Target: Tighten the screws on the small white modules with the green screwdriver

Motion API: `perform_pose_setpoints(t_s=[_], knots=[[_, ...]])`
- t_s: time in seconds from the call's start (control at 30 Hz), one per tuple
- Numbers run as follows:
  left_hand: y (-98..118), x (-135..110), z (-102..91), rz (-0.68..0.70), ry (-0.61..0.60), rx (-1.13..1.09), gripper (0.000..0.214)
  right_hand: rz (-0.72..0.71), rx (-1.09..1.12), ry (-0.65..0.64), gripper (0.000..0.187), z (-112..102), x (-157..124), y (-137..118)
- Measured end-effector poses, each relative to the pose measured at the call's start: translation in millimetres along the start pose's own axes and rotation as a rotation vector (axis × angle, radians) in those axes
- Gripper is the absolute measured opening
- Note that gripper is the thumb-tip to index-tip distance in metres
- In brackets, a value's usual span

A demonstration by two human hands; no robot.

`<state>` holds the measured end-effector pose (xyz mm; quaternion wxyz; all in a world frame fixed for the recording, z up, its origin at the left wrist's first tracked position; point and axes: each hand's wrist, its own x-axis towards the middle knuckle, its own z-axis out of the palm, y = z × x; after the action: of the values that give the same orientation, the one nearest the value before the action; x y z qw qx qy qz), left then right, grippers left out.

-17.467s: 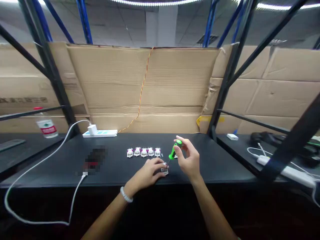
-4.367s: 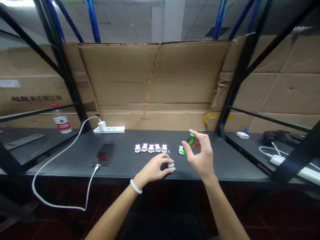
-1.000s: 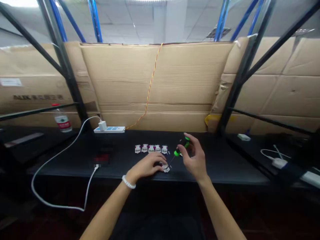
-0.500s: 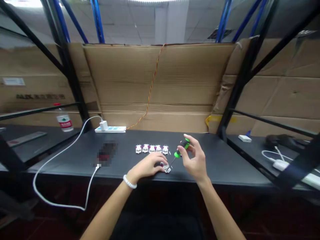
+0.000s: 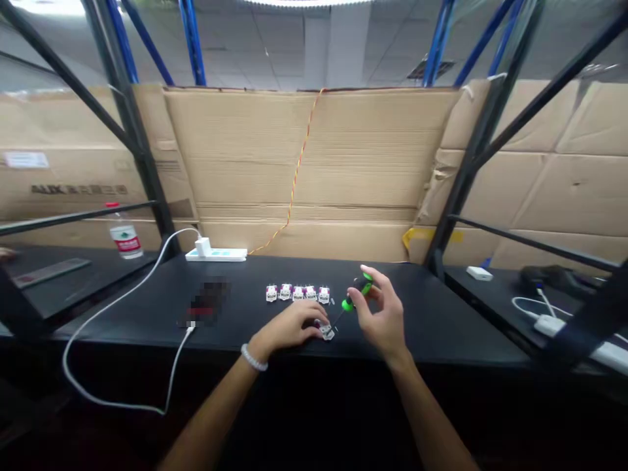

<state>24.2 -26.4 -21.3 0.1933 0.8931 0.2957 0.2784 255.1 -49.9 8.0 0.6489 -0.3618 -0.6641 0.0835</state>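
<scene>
My left hand, with a white bead bracelet at its wrist, is closed on a small white and purple part resting on the dark table near its front edge. In my right hand is a green and black screwdriver, gripped by its handle between thumb and fingers. Its thin shaft slants down to the left, and the tip is at the small part. Whether the tip sits in a screw is too small to tell. Behind my left hand stands a row of several similar white and purple parts.
A white power strip with a charger lies at the back left of the table. A white cable loops from it to a pixelated dark object. Black metal posts and a cardboard wall bound the workspace.
Both hands, the small part and the screwdriver stay in nearly the same place. The picture's brightness has shifted, and a bit of something skin-coloured now shows at the far left edge.
</scene>
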Motion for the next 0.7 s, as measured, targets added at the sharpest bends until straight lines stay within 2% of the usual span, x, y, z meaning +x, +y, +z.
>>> perform_pose_setpoints(t_s=[0.7], knots=[[0.7,0.1,0.7,-0.001,0.007,-0.002,0.015,-0.267,-0.197,0.114,0.037,-2.8,5.6,-14.6]])
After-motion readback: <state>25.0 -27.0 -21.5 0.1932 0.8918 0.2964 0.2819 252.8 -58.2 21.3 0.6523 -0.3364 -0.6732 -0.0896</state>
